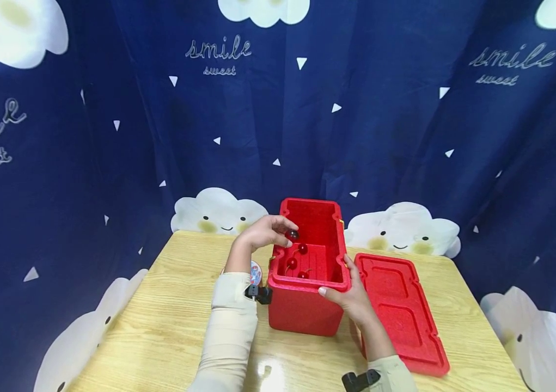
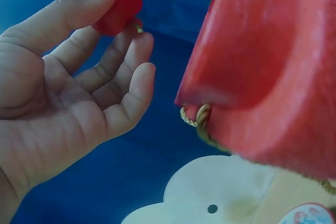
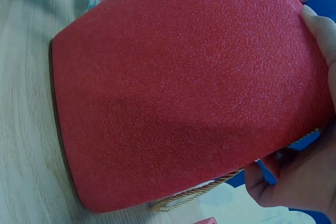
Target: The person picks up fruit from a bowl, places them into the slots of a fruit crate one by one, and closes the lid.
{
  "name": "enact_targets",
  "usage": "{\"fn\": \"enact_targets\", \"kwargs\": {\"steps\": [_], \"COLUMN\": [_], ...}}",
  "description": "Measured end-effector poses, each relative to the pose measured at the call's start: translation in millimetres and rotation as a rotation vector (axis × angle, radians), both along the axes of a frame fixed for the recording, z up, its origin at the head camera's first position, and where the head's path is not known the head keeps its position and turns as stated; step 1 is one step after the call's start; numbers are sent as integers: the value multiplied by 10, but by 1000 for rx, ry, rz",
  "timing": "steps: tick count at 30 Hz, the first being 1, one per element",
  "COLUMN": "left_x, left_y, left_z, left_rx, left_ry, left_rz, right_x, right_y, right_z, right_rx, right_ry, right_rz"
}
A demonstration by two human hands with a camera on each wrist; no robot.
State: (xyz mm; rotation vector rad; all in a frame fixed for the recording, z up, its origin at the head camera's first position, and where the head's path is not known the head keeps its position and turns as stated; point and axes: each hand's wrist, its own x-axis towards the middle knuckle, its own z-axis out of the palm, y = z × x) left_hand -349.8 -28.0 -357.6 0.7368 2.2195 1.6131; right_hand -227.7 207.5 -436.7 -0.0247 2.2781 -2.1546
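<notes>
Sleeves are showing closest; my left hand is pinching a cherry near the red box, my right hand gripping its rim.

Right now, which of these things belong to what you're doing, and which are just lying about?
Seem to belong:
Cherry, pinched by the left hand
Red box, gripped by the right hand
Loose cherries inside it
Red lid, off the box, probably its match

Probably just lying about:
Round patterned item, partly hidden, in neither hand
</notes>
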Motion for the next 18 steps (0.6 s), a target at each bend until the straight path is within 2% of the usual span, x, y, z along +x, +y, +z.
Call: {"fn": "enact_targets", "kwargs": {"steps": [6, 12, 18], "left_x": [-114, -270, -361], "left_y": [67, 180, 299], "left_z": [-27, -39, -18], "left_rx": [-86, -132, -170], "left_ry": [-76, -165, -277], "left_rz": [-10, -79, -102], "right_x": [-31, -95, -108], "right_y": [-11, 19, 38], "right_z": [-84, -256, -265], "right_rx": [-20, -8, -8], "right_ry": [31, 63, 59], "right_rz": [5, -12, -10]}}
